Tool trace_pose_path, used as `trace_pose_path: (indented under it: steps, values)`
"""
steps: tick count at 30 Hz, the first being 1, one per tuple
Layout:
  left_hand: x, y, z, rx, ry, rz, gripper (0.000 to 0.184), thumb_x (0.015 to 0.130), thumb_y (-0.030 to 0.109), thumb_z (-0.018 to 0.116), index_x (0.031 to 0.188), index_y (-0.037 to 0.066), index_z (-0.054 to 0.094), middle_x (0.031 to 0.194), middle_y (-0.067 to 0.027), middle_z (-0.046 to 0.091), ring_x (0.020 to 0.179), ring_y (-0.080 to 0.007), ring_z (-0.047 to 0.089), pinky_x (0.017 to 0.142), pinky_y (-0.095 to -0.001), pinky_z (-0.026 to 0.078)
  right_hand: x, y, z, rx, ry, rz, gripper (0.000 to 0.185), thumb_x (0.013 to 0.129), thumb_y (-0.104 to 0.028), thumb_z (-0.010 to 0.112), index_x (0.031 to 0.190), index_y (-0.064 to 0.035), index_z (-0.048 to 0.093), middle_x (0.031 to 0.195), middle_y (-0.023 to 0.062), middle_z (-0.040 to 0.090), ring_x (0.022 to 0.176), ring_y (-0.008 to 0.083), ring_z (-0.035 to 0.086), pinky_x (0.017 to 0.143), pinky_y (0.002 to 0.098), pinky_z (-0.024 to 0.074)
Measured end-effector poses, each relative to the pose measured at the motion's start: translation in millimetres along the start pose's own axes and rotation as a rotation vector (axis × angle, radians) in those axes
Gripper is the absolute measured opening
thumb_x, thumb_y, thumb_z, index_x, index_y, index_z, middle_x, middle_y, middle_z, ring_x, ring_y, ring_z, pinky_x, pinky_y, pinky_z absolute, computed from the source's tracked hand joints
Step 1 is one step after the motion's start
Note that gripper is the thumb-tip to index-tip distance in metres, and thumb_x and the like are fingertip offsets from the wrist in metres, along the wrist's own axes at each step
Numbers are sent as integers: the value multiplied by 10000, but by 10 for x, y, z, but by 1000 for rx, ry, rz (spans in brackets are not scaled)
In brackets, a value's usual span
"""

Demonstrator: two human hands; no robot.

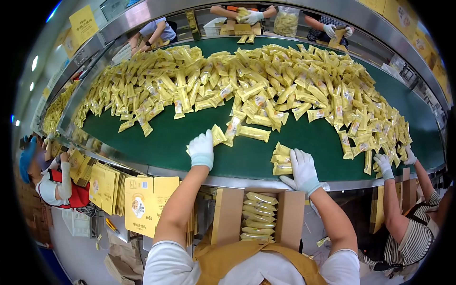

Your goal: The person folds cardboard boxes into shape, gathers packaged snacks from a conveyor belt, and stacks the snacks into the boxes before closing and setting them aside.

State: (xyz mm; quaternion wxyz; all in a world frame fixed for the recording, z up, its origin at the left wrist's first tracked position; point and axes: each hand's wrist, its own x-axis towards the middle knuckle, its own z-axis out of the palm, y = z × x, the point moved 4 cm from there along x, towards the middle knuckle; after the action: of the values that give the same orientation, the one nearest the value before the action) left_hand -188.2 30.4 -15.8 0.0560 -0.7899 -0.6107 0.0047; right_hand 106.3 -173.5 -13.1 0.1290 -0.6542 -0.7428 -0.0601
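Note:
My left hand [201, 148], in a white glove, is closed on a yellow packet [218, 136] at the near side of the green belt [183, 130]. My right hand [303, 170], also gloved, lies against a small stack of yellow packets [281, 160] near the belt's front edge, its fingers on their right end. Between the hands, loose packets [254, 133] reach out from the large heap [266, 76]. Below, in front of my body, an open cardboard box [227, 216] holds a column of several packets [259, 216].
Flattened yellow cartons [139, 209] stand at the left below the metal belt edge [228, 182]. A co-worker's gloved hands [384, 166] reach the belt at the right. Another person [54, 183] is at the far left. Several people work across the belt.

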Motion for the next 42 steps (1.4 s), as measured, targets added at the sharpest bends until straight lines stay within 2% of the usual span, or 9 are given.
trace_pose_path:
  steps: [4, 9, 14, 22, 24, 26, 28, 37, 42]
  values:
    - [-58, -181, 388, 110, 209, 125, 346, 910, 192, 603, 1247, 118, 568, 1035, -103, 688, 1118, -268, 656, 954, -385, 491, 112, 133, 129, -49, -199, 110, 1148, 645, -592, 827, 1454, 67, 349, 1262, 231, 547, 1176, 388, 505, 1027, 454, 390]
    - [-367, -87, 334, 11, 125, 191, 930, 845, 583, 681, 1500, 7, 359, 1325, -224, 549, 1311, -358, 476, 1090, -472, 343, 682, 39, 63, 15, -453, 125, 1043, 582, -652, 822, 1327, 19, 537, 1133, 183, 613, 1058, 344, 542, 966, 415, 421]
    - [-251, -129, 110, -153, -65, 85, 1006, 765, 599, 747, 1480, -4, 377, 1318, -190, 554, 1265, -338, 507, 1083, -447, 360, 1517, -294, 290, 342, -234, 44, 908, 585, -634, 820, 1188, 19, 636, 1211, 214, 605, 1182, 388, 538, 1048, 429, 435]
    - [-190, -331, 201, -326, -208, 147, 1068, 661, 555, 853, 1463, 15, 398, 1327, -206, 536, 1205, -349, 555, 1028, -432, 452, 1640, -473, 475, 261, -515, -59, 995, 592, -718, 776, 1244, 19, 629, 1261, 208, 613, 1153, 406, 547, 1036, 429, 433]
    - [-82, -415, 181, -815, -2, 185, 858, 734, 432, 860, 1388, 20, 487, 1105, -175, 655, 1006, -324, 667, 883, -410, 556, 1450, -451, 451, 168, -569, -117, 999, 582, -754, 750, 1233, -4, 645, 1290, 169, 607, 1136, 379, 553, 999, 401, 445]
    - [55, -285, 265, -1760, -425, -103, 610, 859, 349, 789, 1310, 22, 541, 1003, -98, 678, 872, -238, 698, 743, -382, 587, 1215, -410, 360, 161, -497, -157, 965, 575, -733, 770, 1212, -17, 654, 1266, 184, 607, 1134, 365, 556, 990, 377, 449]
    - [136, 66, 36, -2059, -351, -136, 434, 927, 289, 727, 1234, 19, 578, 1001, -78, 667, 813, -178, 689, 670, -358, 588, 969, -325, 299, 160, -406, -212, 933, 589, -687, 784, 1212, -6, 647, 1263, 190, 601, 1144, 364, 554, 991, 393, 453]
    - [144, 1031, 60, -542, -236, 203, 1053, 642, 686, 783, 1409, 27, 488, 1490, -215, 389, 1339, -354, 447, 1115, -435, 381, 111, 157, 65, 170, -229, 14, 850, 627, -556, 815, 1250, -26, 583, 1237, 215, 533, 1134, 389, 546, 985, 448, 446]
    - [-420, 926, -79, -196, -266, 538, 1075, 659, 658, 783, 1492, 89, 411, 1420, -230, 447, 1309, -376, 461, 1085, -477, 374, -178, 224, -53, 139, -36, 203, 904, 676, -533, 778, 1384, -57, 478, 1249, 225, 514, 1084, 379, 544, 947, 454, 445]
